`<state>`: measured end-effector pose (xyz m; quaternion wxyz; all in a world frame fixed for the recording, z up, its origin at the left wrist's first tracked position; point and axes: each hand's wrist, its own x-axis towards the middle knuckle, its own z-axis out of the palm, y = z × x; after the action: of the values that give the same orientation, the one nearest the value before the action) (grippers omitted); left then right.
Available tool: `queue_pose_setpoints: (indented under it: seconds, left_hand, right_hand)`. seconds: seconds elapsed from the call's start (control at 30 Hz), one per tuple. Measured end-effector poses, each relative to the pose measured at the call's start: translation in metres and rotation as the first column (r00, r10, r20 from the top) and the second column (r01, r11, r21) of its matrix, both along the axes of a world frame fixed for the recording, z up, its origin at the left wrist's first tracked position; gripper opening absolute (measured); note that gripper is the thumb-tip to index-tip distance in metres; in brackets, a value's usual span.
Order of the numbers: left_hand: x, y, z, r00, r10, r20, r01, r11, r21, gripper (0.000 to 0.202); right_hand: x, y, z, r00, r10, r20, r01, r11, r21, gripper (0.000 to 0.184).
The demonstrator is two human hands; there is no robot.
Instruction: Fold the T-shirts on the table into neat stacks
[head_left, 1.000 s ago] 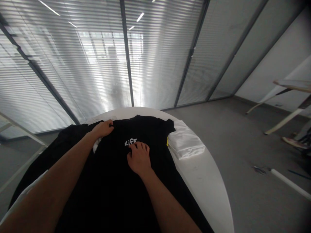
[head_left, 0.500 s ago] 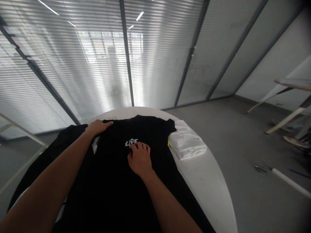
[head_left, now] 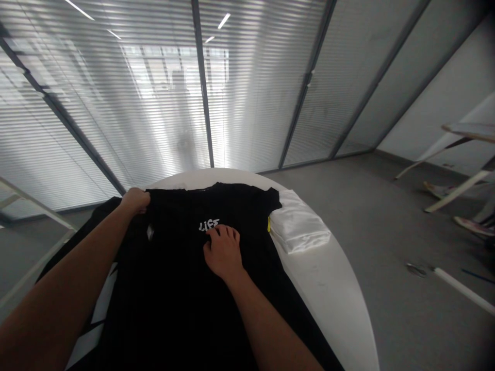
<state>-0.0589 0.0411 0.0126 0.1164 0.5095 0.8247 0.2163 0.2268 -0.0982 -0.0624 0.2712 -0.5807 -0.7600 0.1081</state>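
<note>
A black T-shirt [head_left: 181, 288] lies spread over the round white table [head_left: 336, 288], with white lettering on its chest. At the shirt's far left, my left hand [head_left: 135, 201] is closed on the edge of the sleeve. My right hand [head_left: 224, 250] rests on the chest just below the lettering, palm down, with the fingers slightly apart and bent. More black cloth [head_left: 104, 214] hangs or lies at the left, partly behind my left forearm.
Folded white shiny cloth [head_left: 303, 226] lies right of the shirt, with a bit of yellow [head_left: 269, 224] at its edge. A glass partition with blinds [head_left: 255, 93] stands behind the table. A white metal frame [head_left: 38, 206] is at the left; a chair [head_left: 467, 134] stands at the right.
My left hand has moved left and closed on the sleeve edge, which has drawn out leftward. The white lettering shows more fully. My right hand stays in place.
</note>
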Motion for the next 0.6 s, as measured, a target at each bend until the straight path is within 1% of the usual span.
queue_pose_setpoints:
  seconds: [0.07,0.13,0.17,0.2,0.23,0.27,0.3,0.37,0.43,0.47,0.5,0.53,0.57,0.6]
  left_hand:
    - [0.009,-0.012,0.002,0.994,0.022,-0.105,-0.021,1.0,0.008,0.049]
    - [0.028,-0.03,0.0,0.976,0.004,-0.219,0.012,0.997,0.071,0.063]
    - [0.041,-0.041,-0.004,0.937,-0.098,-0.335,0.128,0.989,0.071,0.066]
    - [0.055,-0.054,-0.009,0.874,-0.239,-0.424,0.263,0.965,-0.002,0.064]
    - [0.069,-0.066,-0.015,0.804,-0.356,-0.476,0.361,0.929,-0.086,0.063]
    - [0.081,-0.077,-0.022,0.752,-0.422,-0.507,0.405,0.902,-0.15,0.063]
    - [0.091,-0.087,-0.029,0.723,-0.449,-0.524,0.415,0.89,-0.189,0.062]
    - [0.101,-0.099,-0.039,0.709,-0.455,-0.539,0.396,0.889,-0.23,0.048]
    - [0.097,-0.101,-0.041,0.733,-0.45,-0.509,0.377,0.893,-0.246,0.034]
    - [0.091,-0.1,-0.039,0.768,-0.434,-0.471,0.365,0.901,-0.235,0.03]
    - [0.083,-0.097,-0.035,0.817,-0.396,-0.418,0.344,0.918,-0.196,0.028]
    - [0.074,-0.094,-0.03,0.877,-0.333,-0.346,0.306,0.943,-0.134,0.026]
    - [0.063,-0.092,-0.023,0.935,-0.247,-0.257,0.243,0.969,-0.047,0.026]
    - [0.051,-0.091,-0.016,0.974,-0.159,-0.158,0.167,0.985,0.036,0.025]
  right_hand:
    - [0.0,0.0,0.0,1.0,0.001,-0.001,-0.001,1.0,-0.003,0.028]
    - [0.0,0.0,0.001,1.0,0.0,0.0,0.0,1.0,-0.011,0.028]
    - [0.0,0.0,0.002,1.0,0.0,0.001,0.0,1.0,-0.016,0.028]
    - [-0.001,-0.001,0.003,1.0,-0.001,0.004,0.001,1.0,-0.02,0.029]
    - [-0.001,-0.001,0.003,1.0,-0.002,0.007,0.003,1.0,-0.023,0.029]
    - [-0.001,-0.001,0.004,1.0,-0.003,0.009,0.003,1.0,-0.024,0.029]
    - [-0.001,-0.001,0.004,1.0,-0.004,0.01,0.004,1.0,-0.024,0.029]
    - [0.0,-0.001,0.004,1.0,-0.005,0.011,0.005,1.0,-0.023,0.029]
    - [0.0,-0.001,0.003,1.0,-0.004,0.014,0.004,1.0,-0.022,0.029]
    - [0.0,-0.001,0.003,1.0,-0.001,0.016,0.002,1.0,-0.022,0.029]
    - [0.0,-0.001,0.002,1.0,0.002,0.017,-0.001,1.0,-0.022,0.028]
    - [0.0,-0.001,0.002,1.0,0.005,0.017,-0.004,1.0,-0.022,0.028]
    - [0.0,-0.001,0.002,1.0,0.006,0.016,-0.006,1.0,-0.023,0.028]
    - [0.001,-0.001,0.002,1.0,0.007,0.014,-0.007,1.0,-0.023,0.028]
